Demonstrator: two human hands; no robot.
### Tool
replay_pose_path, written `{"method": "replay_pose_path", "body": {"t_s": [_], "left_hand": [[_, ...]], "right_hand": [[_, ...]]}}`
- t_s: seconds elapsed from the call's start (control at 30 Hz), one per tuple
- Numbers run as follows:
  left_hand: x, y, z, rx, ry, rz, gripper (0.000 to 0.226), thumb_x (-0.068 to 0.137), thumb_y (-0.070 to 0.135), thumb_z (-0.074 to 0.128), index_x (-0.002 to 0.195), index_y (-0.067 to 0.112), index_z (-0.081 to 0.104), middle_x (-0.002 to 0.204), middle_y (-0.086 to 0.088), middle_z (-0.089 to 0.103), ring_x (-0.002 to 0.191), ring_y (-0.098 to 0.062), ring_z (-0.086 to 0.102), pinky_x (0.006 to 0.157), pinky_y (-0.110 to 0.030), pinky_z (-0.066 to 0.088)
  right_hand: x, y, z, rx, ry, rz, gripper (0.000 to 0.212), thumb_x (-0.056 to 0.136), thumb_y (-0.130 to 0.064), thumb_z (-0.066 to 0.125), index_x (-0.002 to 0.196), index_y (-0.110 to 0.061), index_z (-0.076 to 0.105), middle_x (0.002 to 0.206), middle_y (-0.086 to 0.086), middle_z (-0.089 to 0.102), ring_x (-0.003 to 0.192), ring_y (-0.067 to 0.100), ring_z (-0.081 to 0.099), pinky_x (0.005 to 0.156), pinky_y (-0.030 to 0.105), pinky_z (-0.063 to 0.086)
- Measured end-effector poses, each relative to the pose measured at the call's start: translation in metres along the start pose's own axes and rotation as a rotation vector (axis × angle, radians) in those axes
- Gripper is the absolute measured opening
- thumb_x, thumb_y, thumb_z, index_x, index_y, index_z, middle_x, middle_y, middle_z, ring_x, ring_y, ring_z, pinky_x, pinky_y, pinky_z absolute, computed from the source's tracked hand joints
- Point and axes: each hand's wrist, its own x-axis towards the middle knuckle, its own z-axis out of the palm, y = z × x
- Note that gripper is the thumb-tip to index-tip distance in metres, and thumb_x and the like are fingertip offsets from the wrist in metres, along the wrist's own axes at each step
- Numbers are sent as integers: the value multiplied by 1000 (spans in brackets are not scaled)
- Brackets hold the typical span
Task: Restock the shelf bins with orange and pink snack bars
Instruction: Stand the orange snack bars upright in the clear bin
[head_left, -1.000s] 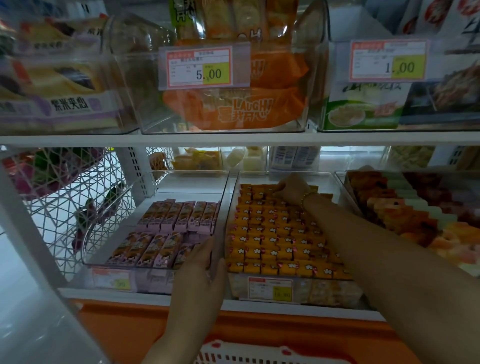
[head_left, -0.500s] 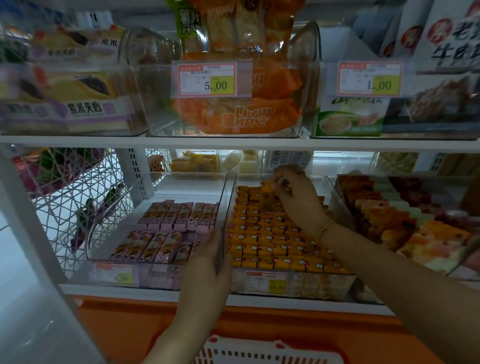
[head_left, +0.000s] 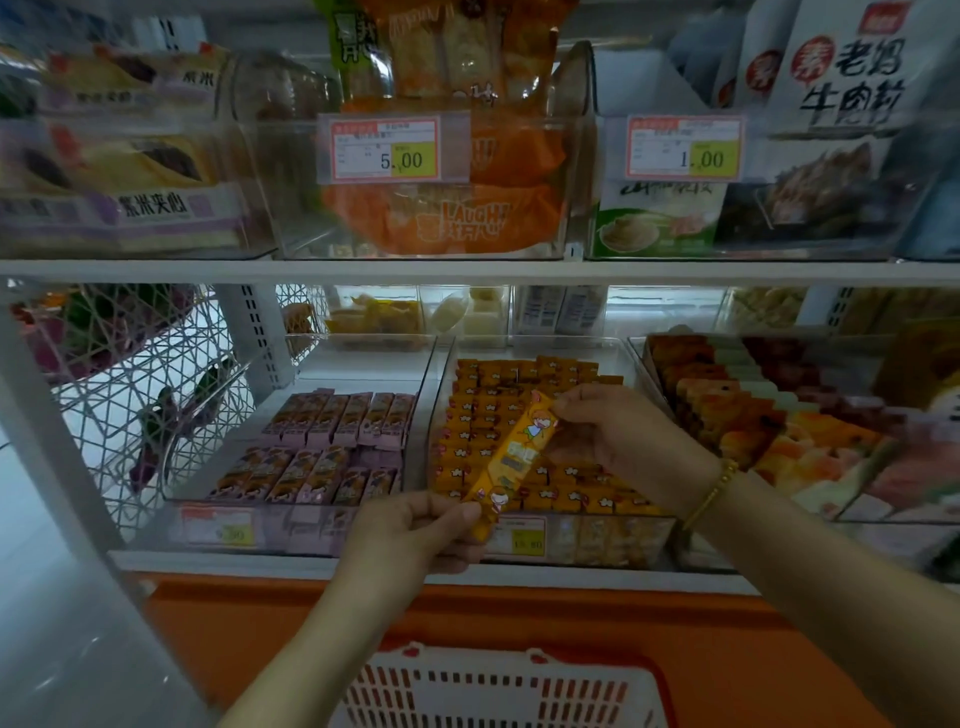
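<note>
Bar (head_left: 513, 458) pinched both ends, left hand (head_left: 415, 535) low, right hand (head_left: 626, 441) high; tilted over bin (head_left: 613, 541), likely lining up slot.

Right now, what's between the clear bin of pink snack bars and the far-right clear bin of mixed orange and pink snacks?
The clear bin packed with orange snack bars, in the head view.

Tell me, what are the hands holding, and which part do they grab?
One orange snack bar, held at both ends: the left hand pinches its lower end, the right hand pinches its upper end.
</note>
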Motion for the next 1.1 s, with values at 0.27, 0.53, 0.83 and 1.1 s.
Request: {"method": "replay_pose_path", "body": {"t_s": [0.27,0.53,0.83,1.1], "left_hand": [[1,-1,2,0,-66,-45,22,94,10,51,85,-2,67,81,-14,73,72,-18,71,60,-20,55],[3,-3,4,8,-95,-55,27,98,13,45,92,-2,66,89,-14,73,78,-18,71,60,-19,53],[5,-4,5,34,-108,-88,32,101,14,37,92,0,64,90,-8,74,80,-16,71,61,-20,53],[5,2,1,-385,-114,-279,28,100,14,38,97,-2,61,90,-20,72,77,-25,72,57,-27,58]], "right_hand": [[2,-5,-13,-66,-35,78,12,94,-4,51,86,-1,60,81,15,68,60,14,67,54,20,56],[3,1,-20,-32,-85,105,17,94,-17,54,98,-3,62,83,13,70,65,17,67,59,23,57],[6,3,-23,-36,-115,111,27,94,-27,53,103,-3,62,86,14,69,68,19,67,58,25,56],[7,6,-24,-255,-296,64,19,83,-7,65,102,-7,66,97,4,72,85,14,70,73,19,56]]}}
